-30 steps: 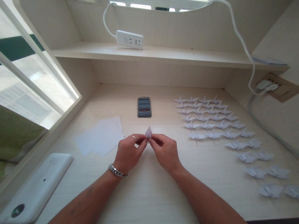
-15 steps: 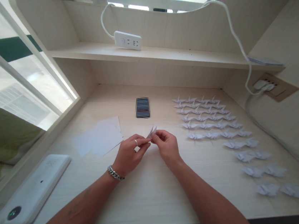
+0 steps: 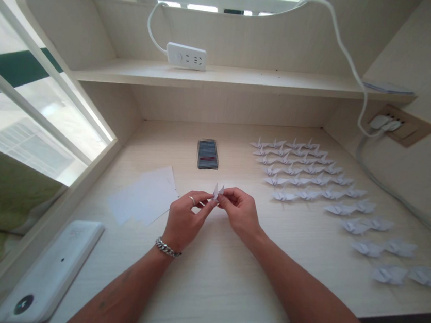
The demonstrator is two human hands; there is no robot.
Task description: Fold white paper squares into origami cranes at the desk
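Observation:
A small folded white paper crane [image 3: 216, 190] is pinched between my two hands above the desk, its two points standing upward. My left hand [image 3: 189, 215], with a ring and a chain bracelet, grips it from the left between thumb and fingers. From the right, the thumb and forefinger of my right hand [image 3: 240, 211] close on it; the lower part of the paper is hidden by my fingers. Left of my hands lie several flat white paper sheets [image 3: 141, 194], overlapping. Rows of white paper cranes [image 3: 302, 179] stand on the right of the desk.
Behind my hands lies a dark, blurred-out phone-like object [image 3: 207, 154]. A long white device [image 3: 53, 267] rests at the left front edge. On the shelf [image 3: 233, 75] sits a white power strip [image 3: 186, 56]. A white cable [image 3: 345, 49] runs to the wall socket [image 3: 404, 126].
My left fingers have shifted their grip, with the thumb now higher against the paper. The folded paper's two points have spread apart slightly. The view has moved a little.

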